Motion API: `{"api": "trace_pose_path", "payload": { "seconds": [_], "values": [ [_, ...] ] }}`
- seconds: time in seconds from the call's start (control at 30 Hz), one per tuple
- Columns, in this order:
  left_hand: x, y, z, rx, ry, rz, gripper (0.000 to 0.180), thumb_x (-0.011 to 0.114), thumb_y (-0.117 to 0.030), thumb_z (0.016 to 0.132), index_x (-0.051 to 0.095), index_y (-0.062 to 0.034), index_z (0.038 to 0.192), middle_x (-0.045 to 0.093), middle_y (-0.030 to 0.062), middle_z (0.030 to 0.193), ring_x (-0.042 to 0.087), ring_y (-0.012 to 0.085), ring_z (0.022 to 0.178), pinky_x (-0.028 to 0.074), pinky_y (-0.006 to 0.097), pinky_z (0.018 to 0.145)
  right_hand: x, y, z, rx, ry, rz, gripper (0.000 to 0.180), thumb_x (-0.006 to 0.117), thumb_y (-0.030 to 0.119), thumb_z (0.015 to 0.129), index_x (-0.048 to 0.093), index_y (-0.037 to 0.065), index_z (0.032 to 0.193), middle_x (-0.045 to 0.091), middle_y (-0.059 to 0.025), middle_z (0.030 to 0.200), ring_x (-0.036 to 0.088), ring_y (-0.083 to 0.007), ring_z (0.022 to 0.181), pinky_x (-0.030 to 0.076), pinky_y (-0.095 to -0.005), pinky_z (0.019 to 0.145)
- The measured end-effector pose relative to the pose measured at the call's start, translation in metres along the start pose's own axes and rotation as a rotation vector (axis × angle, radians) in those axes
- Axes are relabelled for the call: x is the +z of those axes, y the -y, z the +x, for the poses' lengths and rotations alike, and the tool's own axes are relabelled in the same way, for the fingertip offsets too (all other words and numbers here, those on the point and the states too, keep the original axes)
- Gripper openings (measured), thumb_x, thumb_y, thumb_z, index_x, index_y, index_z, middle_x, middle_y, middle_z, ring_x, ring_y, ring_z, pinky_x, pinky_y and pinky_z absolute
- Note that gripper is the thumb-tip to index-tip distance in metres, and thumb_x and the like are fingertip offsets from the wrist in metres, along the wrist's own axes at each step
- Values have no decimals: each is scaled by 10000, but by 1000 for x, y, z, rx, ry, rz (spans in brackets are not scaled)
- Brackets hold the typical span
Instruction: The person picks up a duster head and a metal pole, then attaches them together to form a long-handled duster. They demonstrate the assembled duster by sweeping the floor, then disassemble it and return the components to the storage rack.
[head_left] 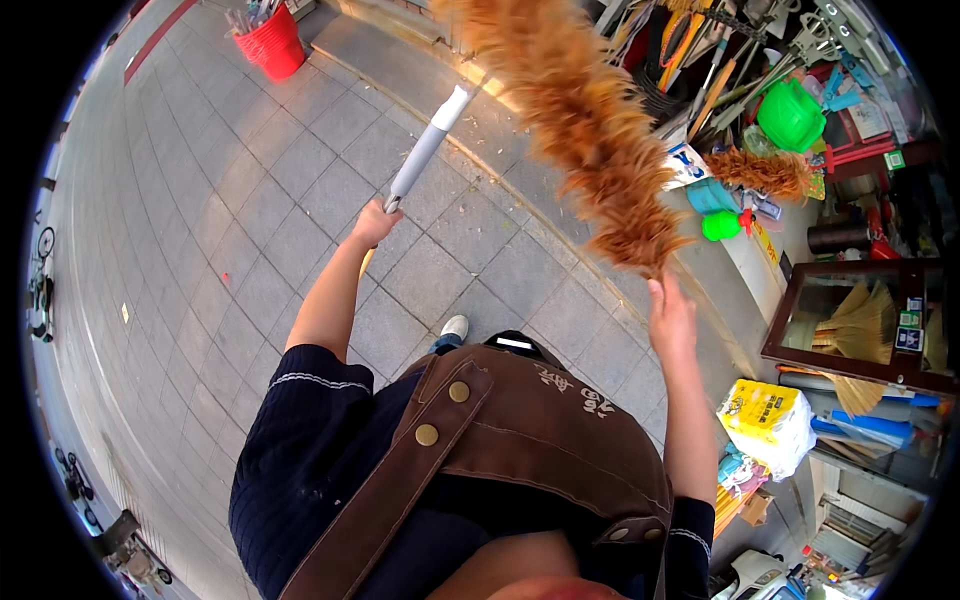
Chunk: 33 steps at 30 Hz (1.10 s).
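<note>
A long feather duster [590, 120] is held up over the grey paved floor [250, 220]. Its grey handle [425, 150] is gripped at the lower end by the left hand [375, 222], whose fingers are closed round it. The brown feather tip is touched from below by the right hand [670, 315], fingers raised into the feathers; whether they are pinched shut cannot be told. Wide open paving is seen to the left and ahead, bounded far off by a red bucket [272, 42]. To the right, room is cut short by a stone kerb [560, 230] and crowded shop goods: a second feather duster [765, 172], a green watering can [790, 115], brooms [850, 325] and a white packet [770, 420].
</note>
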<state>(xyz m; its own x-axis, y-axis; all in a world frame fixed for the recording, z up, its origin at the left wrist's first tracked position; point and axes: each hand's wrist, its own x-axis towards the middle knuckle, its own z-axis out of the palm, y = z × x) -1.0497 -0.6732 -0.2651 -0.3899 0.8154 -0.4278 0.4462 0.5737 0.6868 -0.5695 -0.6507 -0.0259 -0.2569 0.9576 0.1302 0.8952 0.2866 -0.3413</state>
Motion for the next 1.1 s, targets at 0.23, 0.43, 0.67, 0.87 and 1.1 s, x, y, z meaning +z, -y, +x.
{"api": "trace_pose_path", "payload": {
  "seconds": [0.23, 0.43, 0.67, 0.87, 1.1],
  "values": [
    [-6, -31, -38, 135, -159, 81, 297, 630, -293, 749, 588, -7, 820, 594, 160, 682, 600, 258, 661, 458, 382, 640, 27, -59, -16, 171, 254, -119, 324, 442, 287, 912, 520, 106, 1169, 606, -252, 805, 589, -417, 788, 455, -502, 681],
    [11, -30, -58, 28, -233, 60, 312, 631, -311, 761, 610, -16, 861, 619, 181, 721, 623, 306, 706, 464, 400, 658, 11, -6, -27, 9, 227, 12, 310, 458, 279, 905, 522, 89, 1141, 609, -234, 772, 600, -402, 762, 465, -485, 652],
    [34, -37, -68, 93, -306, 50, 325, 633, -340, 778, 606, -23, 841, 613, 192, 726, 613, 320, 707, 466, 402, 659, 19, -48, -32, 77, 217, -41, 343, 468, 280, 902, 495, 92, 1187, 607, -232, 765, 593, -410, 739, 459, -490, 642],
    [50, -42, -71, 61, -262, 104, 322, 620, -346, 787, 617, -33, 863, 627, 189, 737, 628, 340, 733, 469, 406, 674, 6, -2, -21, 74, 315, -59, 357, 461, 280, 906, 496, 94, 1208, 605, -245, 792, 589, -418, 760, 454, -497, 653],
    [55, -42, -80, 83, -268, 102, 333, 618, -355, 787, 620, -32, 867, 626, 189, 743, 626, 337, 730, 469, 407, 666, -13, -16, -30, 154, 209, 2, 359, 458, 301, 904, 495, 118, 1211, 604, -251, 795, 584, -433, 756, 461, -502, 662]
  ]
}}
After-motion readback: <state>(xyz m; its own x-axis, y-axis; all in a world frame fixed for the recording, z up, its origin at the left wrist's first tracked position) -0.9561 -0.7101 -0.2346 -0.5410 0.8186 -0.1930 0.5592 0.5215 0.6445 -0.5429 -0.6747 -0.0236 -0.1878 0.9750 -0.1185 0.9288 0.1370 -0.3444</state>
